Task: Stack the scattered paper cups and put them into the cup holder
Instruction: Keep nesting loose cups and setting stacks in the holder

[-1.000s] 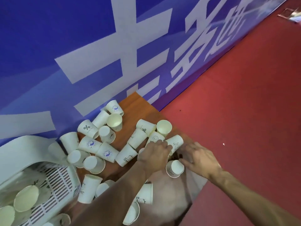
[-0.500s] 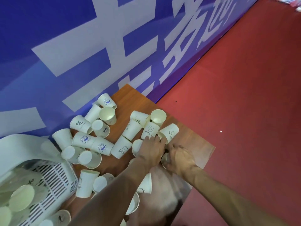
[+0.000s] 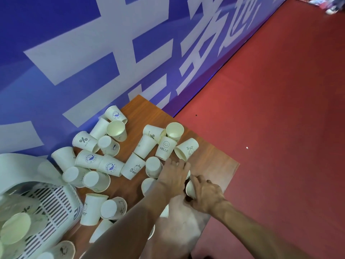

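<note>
White paper cups (image 3: 110,166) lie scattered, mostly tipped over, across the brown wooden bench (image 3: 214,161). The right hand (image 3: 207,196) curls round one plain white cup (image 3: 190,188) near the bench's right edge. The left hand (image 3: 174,177) lies palm-down just beside it, fingers nearly straight, tips by the HELLO-printed cup (image 3: 165,148). More cups sit in a white slotted plastic holder (image 3: 56,200) at left.
</note>
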The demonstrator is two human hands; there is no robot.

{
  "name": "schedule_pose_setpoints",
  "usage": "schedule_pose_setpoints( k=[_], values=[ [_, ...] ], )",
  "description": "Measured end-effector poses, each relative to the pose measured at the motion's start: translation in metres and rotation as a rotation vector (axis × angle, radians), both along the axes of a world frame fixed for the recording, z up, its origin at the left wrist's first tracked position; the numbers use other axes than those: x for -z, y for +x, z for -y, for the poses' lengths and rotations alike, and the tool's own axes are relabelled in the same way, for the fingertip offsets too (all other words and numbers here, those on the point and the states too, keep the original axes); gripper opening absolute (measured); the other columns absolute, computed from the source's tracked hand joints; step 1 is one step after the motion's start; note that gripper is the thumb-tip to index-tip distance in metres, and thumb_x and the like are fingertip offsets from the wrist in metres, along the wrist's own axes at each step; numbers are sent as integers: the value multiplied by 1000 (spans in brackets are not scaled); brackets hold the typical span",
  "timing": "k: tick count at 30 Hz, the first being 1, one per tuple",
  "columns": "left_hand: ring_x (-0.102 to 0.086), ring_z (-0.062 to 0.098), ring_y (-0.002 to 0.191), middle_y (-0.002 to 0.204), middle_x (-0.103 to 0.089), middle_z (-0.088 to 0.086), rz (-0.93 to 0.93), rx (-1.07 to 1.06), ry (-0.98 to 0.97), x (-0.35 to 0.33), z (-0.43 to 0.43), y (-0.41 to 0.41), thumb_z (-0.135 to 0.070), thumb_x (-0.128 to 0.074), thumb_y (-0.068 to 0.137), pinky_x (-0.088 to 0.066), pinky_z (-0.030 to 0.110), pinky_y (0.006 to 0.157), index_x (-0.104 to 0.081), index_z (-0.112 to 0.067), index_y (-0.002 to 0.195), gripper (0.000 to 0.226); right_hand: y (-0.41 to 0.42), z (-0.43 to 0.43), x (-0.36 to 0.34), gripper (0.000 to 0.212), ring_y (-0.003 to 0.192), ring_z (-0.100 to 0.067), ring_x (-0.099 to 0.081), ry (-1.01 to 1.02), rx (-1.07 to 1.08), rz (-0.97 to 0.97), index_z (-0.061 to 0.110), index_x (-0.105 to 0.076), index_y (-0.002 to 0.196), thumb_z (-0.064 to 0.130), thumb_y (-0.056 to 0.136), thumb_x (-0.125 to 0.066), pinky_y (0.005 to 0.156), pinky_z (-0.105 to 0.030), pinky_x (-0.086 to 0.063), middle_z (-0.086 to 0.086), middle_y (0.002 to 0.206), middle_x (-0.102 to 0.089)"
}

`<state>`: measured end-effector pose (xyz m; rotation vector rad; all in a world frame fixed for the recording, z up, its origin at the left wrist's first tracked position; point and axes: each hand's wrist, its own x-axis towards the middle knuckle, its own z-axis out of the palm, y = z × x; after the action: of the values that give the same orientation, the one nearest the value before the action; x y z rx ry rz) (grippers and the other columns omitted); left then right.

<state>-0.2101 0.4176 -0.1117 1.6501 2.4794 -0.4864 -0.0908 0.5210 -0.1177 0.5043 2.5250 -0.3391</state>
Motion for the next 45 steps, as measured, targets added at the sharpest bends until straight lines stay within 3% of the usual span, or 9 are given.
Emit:
schedule_pose_setpoints(
  k=[4, 11, 16, 20, 23, 26, 29, 35, 45],
  values=[
    [-57, 29, 95, 143, -36, 14, 48, 9, 1, 5, 3, 6, -40, -41, 97, -37, 39, 73, -21, -11, 146, 60, 8, -2, 4, 69, 99, -23, -62, -42, 80, -108, 22, -34, 131, 62, 81, -59, 78, -34, -48, 1, 127, -44],
    [-61, 25, 80, 112, -50, 9, 56, 40, 44, -9, 5, 5, -31, -44, 99, -32, 35, 57, -36, -9, 121, 32, 4, -13, -11, 45, 94, -21, -66, -26, 8, -173, 32, -48, 131, 58, 94, -49, 76, -30, -42, 3, 115, -58],
    [-63, 26, 81, 102, -57, 5, 103, 28, 27, -42, 18, 0, -10, -55, 89, -34, 35, 57, -43, -13, 112, 26, -5, -15, -39, 40, 91, -26, -66, 121, -147, -177, 23, -58, 102, 51, 103, -30, 72, -33, -41, 0, 99, -68],
    [-61, 25, 78, 97, -56, 6, 97, -11, 88, -78, 43, -9, -8, -72, 76, -37, 35, 57, -44, -13, 113, 47, -21, -11, -76, 29, 78, -21, -61, 116, -229, -241, 28, -46, 83, 47, 101, -34, 60, -32, -31, 8, 77, -54],
    [-60, 19, 64, 84, -59, 1, 20, -41, 153, -114, 75, -16, -9, -72, 75, -37, 29, 51, -54, -17, 102, 34, -46, 2, -106, 25, 67, -20, -51, 157, -290, -301, 25, -43, 79, 41, 96, -37, 53, -32, -26, 6, 67, -45],
    [-55, 16, 54, 71, -56, -2, -26, -113, 265, -143, 120, -18, -9, -74, 66, -33, 25, 45, -57, -21, 88, 30, -77, 30, -133, 20, 76, -19, -60, 159, -361, -393, 25, -49, 84, 40, 92, -39, 56, -32, -34, 7, 79, -59],
    [-58, 19, 60, 77, -59, 1, -56, -282, 366, -161, 175, -16, -11, -74, 72, -38, 28, 50, -56, -19, 93, 29, -107, 77, -155, 16, 86, -16, -64, 143, -436, -441, 30, -58, 95, 38, 91, -45, 63, -31, -40, 9, 91, -67],
    [-55, 18, 51, 65, -56, -3, -182, -629, 369, -169, 311, 13, -24, -82, 60, -25, 26, 48, -58, -23, 78, 30, -135, 200, -167, 17, 93, -14, -65, 57, -661, -530, 34, -61, 103, 39, 92, -49, 69, -30, -47, 10, 100, -68],
    [-49, 22, 47, 58, -50, -2, -236, -1025, 400, -142, 473, 88, -15, -79, 66, -34, 28, 45, -54, -21, 66, 25, -114, 357, -133, 19, 93, -8, -65, -110, -952, -596, 37, -65, 106, 43, 94, -51, 70, -30, -51, 13, 103, -68]
  ],
)
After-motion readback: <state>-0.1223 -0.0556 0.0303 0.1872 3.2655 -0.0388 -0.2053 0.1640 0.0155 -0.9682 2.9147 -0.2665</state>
